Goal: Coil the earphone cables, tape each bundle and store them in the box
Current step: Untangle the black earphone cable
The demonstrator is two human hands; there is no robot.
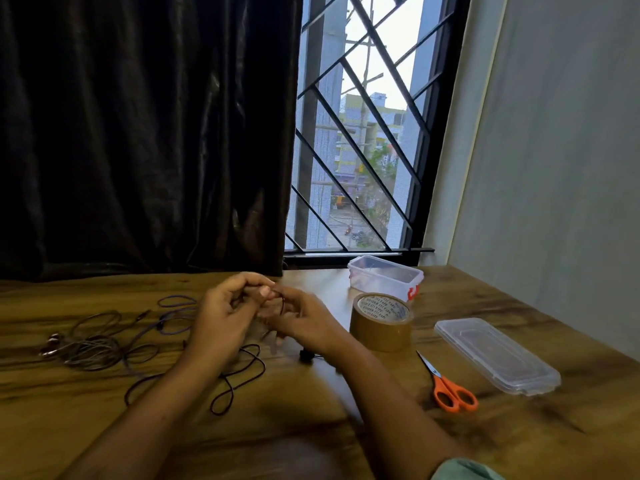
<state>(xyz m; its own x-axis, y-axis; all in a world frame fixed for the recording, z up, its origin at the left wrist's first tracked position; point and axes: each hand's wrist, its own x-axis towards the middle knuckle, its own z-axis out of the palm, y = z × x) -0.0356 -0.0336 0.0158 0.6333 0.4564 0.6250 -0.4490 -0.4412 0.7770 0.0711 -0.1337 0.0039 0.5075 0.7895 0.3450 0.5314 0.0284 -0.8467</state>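
My left hand (225, 317) and my right hand (301, 322) meet above the wooden table (311, 427), and both pinch a thin black earphone cable (242, 379) whose loose loops trail on the wood below them. An earbud of it (306, 356) lies under my right wrist. A purple cable (176, 317) and a grey tangled earphone cable (93, 344) lie to the left. Behind the brown tape roll (381, 323) stands the open clear plastic box (384, 277).
The box's clear lid (495, 355) lies at the right. Orange-handled scissors (450, 389) lie in front of the tape roll. A dark curtain (138, 133) and a barred window (363, 133) stand behind the table, and a wall (554, 168) closes the right side.
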